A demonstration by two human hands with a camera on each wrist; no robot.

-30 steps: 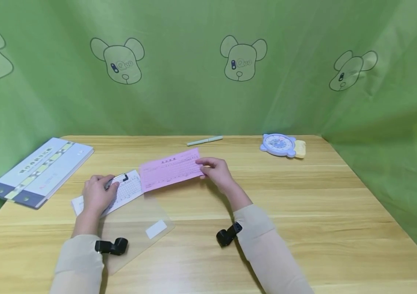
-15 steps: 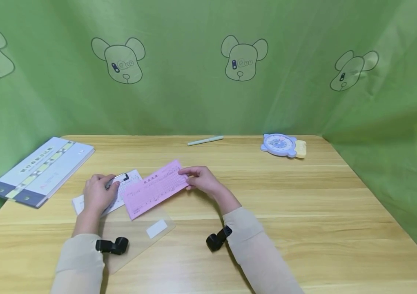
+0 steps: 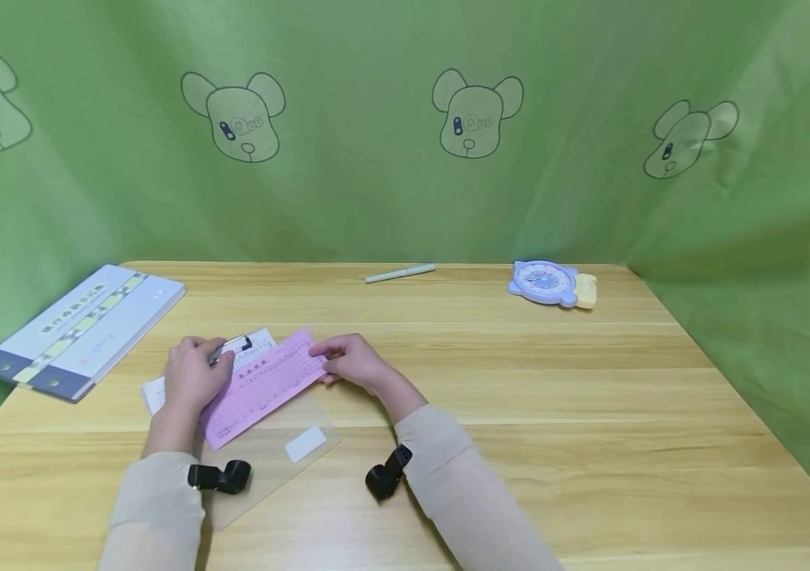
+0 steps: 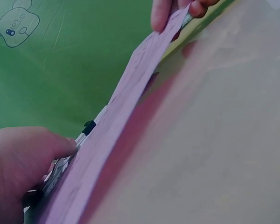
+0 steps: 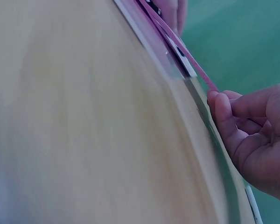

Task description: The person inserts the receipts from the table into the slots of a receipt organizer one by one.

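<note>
In the head view a translucent clipboard [image 3: 262,476] lies at an angle on the table, a white label on its near part. My left hand [image 3: 190,377] grips its metal clip [image 3: 232,346], which has black ends; the thumb is on the clip in the left wrist view. Under that hand lies a white printed form [image 3: 155,393]. My right hand [image 3: 355,363] pinches the right end of a pink printed form [image 3: 262,388] between thumb and fingers. The pink form slants over the white one, its left end beside my left hand, its right end raised off the board.
A blue-and-white ledger book [image 3: 83,333] lies at the table's left edge. Towards the back are a pale green pen [image 3: 401,274] and a blue toy clock [image 3: 543,282] with a yellow block [image 3: 585,291] against it. Green curtain [image 3: 376,198] surrounds the wooden table [image 3: 554,381].
My right hand has carried the pink form left and towards me, turning it to a steeper slant and over the white form. My left hand has stayed at the clip.
</note>
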